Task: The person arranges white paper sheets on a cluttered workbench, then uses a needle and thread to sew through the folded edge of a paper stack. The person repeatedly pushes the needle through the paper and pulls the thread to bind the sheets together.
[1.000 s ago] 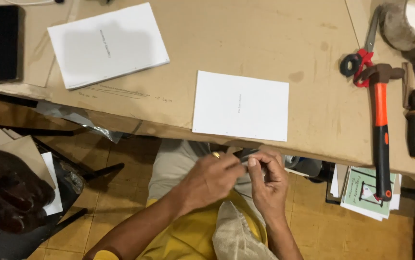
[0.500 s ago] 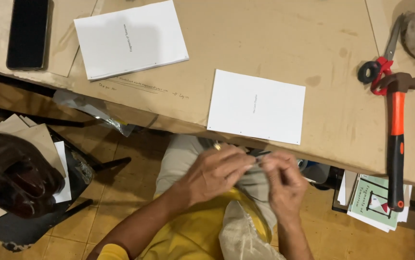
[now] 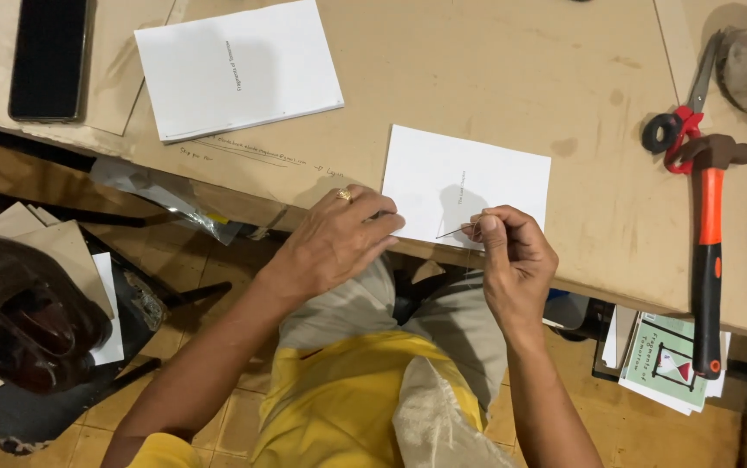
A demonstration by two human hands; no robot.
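Two white booklets (image 3: 466, 184) lie on the table (image 3: 495, 78). I see the right hand (image 3: 512, 260) pinching a thin needle (image 3: 453, 232). I cannot tell the left hand's (image 3: 334, 247) grip; its fingertips are hidden.

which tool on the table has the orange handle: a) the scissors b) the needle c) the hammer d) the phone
c, the hammer lying at the right of the table has a long orange handle with a black grip, while the scissors beside it have red and black handles.
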